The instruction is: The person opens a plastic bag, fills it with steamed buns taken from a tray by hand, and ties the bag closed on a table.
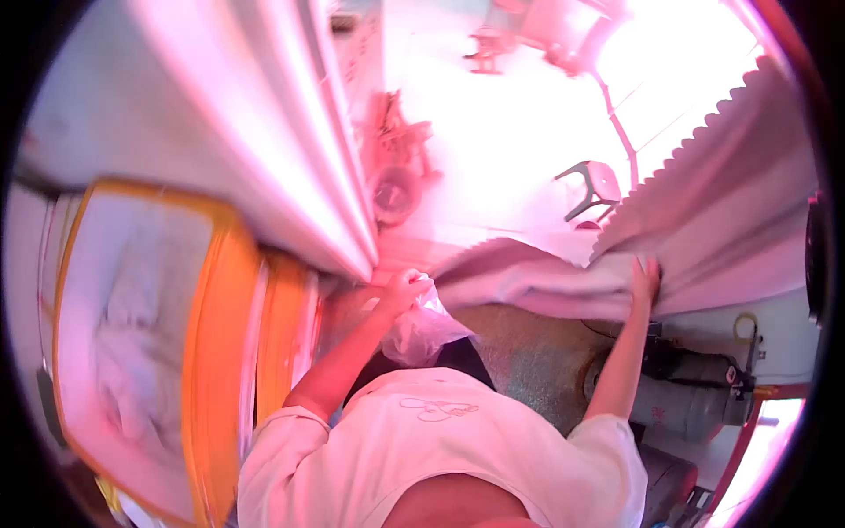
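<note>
Curtain cloth (264, 132) is hung on the left in long pale folds, near a big orange-edged box (216, 326). Next, a thin see-through bag (418, 334) is held in front of the body by the left hand (407, 289). That grip is closed around the top of the bag (what is inside cannot be made out). Past the gap in the middle, a bright floor (502, 150) is seen, with a small stool (603, 180) set on it. To the right, a second curtain (704, 229) is touched by the right hand (647, 280), with the arm stretched out and the fingers pointing up. Whether the cloth is pinched or only pressed by that grip cannot be told. Far right, a grey tank (687, 405) is seen below the cloth. The step in hand seems to be the right curtain being held aside. For the next move, the cloth should be held well clear, and the bag should be kept from getting caught in the folds.
</note>
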Available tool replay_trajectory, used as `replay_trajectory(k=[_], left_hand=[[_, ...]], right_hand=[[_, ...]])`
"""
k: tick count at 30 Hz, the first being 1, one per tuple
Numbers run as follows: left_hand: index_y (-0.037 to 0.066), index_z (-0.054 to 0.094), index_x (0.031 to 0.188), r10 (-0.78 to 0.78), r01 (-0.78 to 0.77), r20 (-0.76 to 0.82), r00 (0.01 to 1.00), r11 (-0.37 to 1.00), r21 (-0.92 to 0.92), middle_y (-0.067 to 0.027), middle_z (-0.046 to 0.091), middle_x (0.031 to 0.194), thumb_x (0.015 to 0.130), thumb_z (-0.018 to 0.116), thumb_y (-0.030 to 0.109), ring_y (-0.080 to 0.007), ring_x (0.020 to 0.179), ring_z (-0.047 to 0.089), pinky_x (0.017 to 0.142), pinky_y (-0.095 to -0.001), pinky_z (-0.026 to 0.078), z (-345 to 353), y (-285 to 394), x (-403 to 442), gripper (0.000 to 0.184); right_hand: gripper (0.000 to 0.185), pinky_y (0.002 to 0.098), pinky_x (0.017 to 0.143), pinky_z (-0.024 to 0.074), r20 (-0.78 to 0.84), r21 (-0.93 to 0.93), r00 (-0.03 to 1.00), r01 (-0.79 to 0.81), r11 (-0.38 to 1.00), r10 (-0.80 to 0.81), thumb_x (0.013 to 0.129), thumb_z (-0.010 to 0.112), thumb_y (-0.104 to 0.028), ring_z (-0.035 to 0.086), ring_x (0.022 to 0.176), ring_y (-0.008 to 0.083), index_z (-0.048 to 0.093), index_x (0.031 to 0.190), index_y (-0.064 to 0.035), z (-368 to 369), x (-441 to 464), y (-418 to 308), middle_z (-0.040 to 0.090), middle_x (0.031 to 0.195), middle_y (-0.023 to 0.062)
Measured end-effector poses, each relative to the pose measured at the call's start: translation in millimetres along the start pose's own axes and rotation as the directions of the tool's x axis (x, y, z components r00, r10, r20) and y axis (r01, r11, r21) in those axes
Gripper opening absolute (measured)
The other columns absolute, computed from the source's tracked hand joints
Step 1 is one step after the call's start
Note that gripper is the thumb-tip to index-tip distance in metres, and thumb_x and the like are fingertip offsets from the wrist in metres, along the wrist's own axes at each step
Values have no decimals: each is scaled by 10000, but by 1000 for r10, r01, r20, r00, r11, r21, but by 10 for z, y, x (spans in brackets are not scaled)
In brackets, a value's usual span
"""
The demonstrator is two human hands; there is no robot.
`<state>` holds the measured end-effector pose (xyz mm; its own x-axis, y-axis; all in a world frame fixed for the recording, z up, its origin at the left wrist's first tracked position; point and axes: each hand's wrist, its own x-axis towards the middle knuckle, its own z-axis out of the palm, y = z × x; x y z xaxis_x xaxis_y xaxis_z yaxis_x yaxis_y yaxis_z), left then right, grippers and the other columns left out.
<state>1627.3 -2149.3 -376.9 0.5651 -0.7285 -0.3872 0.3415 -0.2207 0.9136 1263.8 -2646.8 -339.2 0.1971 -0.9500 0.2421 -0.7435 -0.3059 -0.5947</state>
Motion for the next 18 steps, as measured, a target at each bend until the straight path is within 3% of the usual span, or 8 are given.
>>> replay_trajectory(k=[2,4,5,7,9,11,15,18], left_hand=[[-16,579,919,124,-141,70,990,920,366,-83,599,782,817,694,304,-170,698,590,617,-317,486,22,54,934,355],[-30,522,1073,378,-431,223,899,665,610,-163,590,957,789,718,372,-267,807,622,682,-374,505,369,507,1566,530],[-37,493,1150,478,-539,304,824,496,681,-203,585,1045,775,730,406,-315,861,638,714,-403,515,584,777,1744,627],[-17,326,1329,402,-713,589,701,383,588,-239,455,1302,700,753,493,-385,1008,600,773,-446,516,1249,1390,2090,916],[-24,245,1388,514,-924,771,376,268,271,-242,404,1370,655,762,532,-393,972,617,762,-444,519,2100,2020,2143,1055],[15,171,1434,265,-942,913,312,210,261,-244,321,1439,642,769,529,-395,926,631,750,-444,524,2789,2589,2251,1118],[103,368,1314,303,-950,950,80,312,-20,-191,553,1181,738,714,363,-364,791,645,656,-459,521,4162,2675,2797,720],[139,467,1177,212,-916,949,-235,279,-289,-134,623,973,790,630,240,-352,746,640,615,-467,512,4506,2615,3004,432]], right_hand=[[358,329,801,494,434,607,858,-504,615,274,869,641,-268,607,955,184,595,1143,-42,-536,-685,44,616,1087,56],[499,353,893,475,215,315,801,-599,736,559,889,608,-200,531,1119,191,461,1334,-29,-727,-1179,-401,551,1240,119],[551,354,957,435,97,375,835,-535,757,542,882,618,-197,482,1183,201,420,1367,-24,-674,-1294,-304,503,1298,131],[631,354,1031,375,-9,501,851,-450,739,525,876,637,-220,418,1260,214,364,1407,-19,-542,-1171,-234,427,1381,129],[684,352,1052,338,-16,674,818,-416,611,574,877,655,-270,387,1287,217,331,1423,-17,-523,-1234,-402,371,1430,102],[720,357,1083,302,-25,588,810,-462,664,586,863,680,-266,365,1300,248,317,1416,17,-297,-1004,-653,347,1437,126],[717,389,1089,283,-94,32,839,-535,844,535,863,671,-313,353,1300,271,331,1400,20,-271,-736,-1233,402,1390,158],[633,406,1043,325,-347,-27,635,-742,670,690,876,642,-311,405,1249,269,383,1362,0,-316,-588,-1994,449,1330,151]])
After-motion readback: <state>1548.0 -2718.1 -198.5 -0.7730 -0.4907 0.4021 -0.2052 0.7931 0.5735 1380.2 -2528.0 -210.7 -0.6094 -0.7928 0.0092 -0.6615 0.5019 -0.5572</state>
